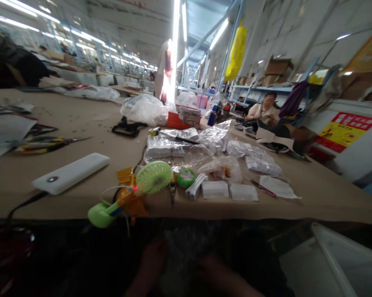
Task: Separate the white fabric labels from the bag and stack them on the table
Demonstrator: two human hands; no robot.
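Note:
Both my hands are low in the dark below the table's front edge point(266, 212). My left hand point(153, 258) and my right hand point(218, 270) lie close together, one on each side of a dim greyish crumpled thing point(186, 247), perhaps plastic film. Their fingers are lost in shadow and blur, so I cannot see any grip. Nearest on the table above them are a green hand-held fan point(153, 177) and small stacks of white labels point(215, 189).
The tan table carries a white power bank point(71, 172), scissors point(49, 144), a green tape roll point(186, 177) and clear plastic bags point(179, 146). A white bin point(343, 260) stands at lower right. One person point(266, 109) sits at back right, another point(6, 62) at far left.

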